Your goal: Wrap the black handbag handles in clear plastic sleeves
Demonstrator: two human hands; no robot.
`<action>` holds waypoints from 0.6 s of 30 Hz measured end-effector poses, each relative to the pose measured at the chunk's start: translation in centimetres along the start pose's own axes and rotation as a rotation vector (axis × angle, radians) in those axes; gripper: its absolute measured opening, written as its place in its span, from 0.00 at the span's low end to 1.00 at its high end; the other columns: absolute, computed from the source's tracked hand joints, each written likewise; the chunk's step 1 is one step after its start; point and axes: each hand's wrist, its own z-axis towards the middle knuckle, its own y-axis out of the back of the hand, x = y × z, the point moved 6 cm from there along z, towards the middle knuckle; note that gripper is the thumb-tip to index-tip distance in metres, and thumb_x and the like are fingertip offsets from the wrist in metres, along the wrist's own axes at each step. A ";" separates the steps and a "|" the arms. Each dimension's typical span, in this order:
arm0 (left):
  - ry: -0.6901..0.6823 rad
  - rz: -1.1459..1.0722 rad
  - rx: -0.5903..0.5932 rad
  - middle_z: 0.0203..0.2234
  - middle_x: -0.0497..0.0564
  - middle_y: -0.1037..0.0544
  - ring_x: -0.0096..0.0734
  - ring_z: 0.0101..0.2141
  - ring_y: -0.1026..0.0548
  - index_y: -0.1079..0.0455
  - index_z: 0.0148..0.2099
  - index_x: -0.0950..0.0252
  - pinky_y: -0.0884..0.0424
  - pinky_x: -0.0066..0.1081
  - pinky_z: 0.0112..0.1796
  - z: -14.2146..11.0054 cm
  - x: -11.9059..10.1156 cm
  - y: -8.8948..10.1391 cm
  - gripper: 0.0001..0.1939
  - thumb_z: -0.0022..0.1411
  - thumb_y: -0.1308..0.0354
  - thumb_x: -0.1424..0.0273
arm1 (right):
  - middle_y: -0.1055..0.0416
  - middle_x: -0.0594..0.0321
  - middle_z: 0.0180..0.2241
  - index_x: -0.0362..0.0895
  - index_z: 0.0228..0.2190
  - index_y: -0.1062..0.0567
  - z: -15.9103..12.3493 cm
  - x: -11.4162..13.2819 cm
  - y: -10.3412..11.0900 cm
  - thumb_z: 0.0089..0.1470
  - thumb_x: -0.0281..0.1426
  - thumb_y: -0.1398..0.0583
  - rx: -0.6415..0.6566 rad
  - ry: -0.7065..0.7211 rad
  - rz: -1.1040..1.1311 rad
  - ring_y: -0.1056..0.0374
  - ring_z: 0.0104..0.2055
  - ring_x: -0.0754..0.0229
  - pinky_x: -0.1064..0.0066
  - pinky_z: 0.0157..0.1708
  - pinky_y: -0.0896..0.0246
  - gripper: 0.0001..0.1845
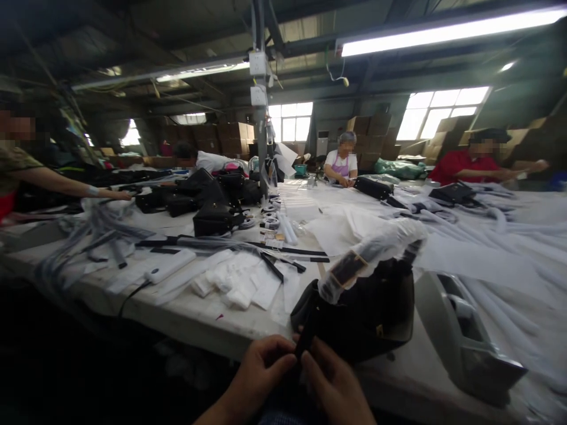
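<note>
A black handbag (pixel 358 321) lies at the near edge of the table, its handle wrapped in clear plastic film (pixel 376 251). A narrow black strap (pixel 306 335) hangs from the bag's left end toward me. My left hand (pixel 266 369) pinches this strap between thumb and fingers. From the other side my right hand (pixel 330 375) closes on the same strap, fingertips close to those of the left. Something pale shows faintly under the right fingers, too dim to make out.
A grey tape dispenser (pixel 469 339) stands right of the bag. White tissue packets (pixel 230 277) and black strips (pixel 272 265) lie to the left. Several black bags (pixel 215 215) sit farther back by a post (pixel 261 118). Co-workers are around the table, one person's arm (pixel 75 186) reaching in at left.
</note>
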 end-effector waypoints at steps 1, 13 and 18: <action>0.004 -0.012 0.008 0.28 0.52 0.20 0.34 0.31 0.24 0.24 0.35 0.68 0.30 0.29 0.34 -0.1 -0.1 -0.2 0.16 0.57 0.36 0.57 | 0.26 0.62 0.23 0.43 0.48 0.22 0.6 0.0 -0.3 0.50 0.54 0.38 0.015 -0.034 0.061 0.40 0.18 0.65 0.74 0.17 0.45 0.33; -0.041 0.712 -0.180 0.36 0.55 0.20 0.39 0.39 0.22 0.26 0.38 0.65 0.30 0.32 0.40 11.4 -1.8 5.2 0.14 0.65 0.47 0.61 | 0.27 0.61 0.27 0.42 0.27 0.21 1.6 0.8 4.5 0.52 0.50 0.37 -0.016 0.060 -0.001 0.34 0.32 0.59 0.73 0.32 0.41 0.22; 0.011 0.861 -0.309 0.37 0.59 0.22 0.50 0.44 0.26 0.29 0.33 0.66 0.34 0.39 0.43 16.1 -0.1 5.8 0.13 0.55 0.36 0.60 | 0.25 0.59 0.28 0.42 0.27 0.20 0.7 0.7 4.3 0.51 0.51 0.38 -0.056 0.077 -0.022 0.32 0.34 0.55 0.71 0.34 0.39 0.24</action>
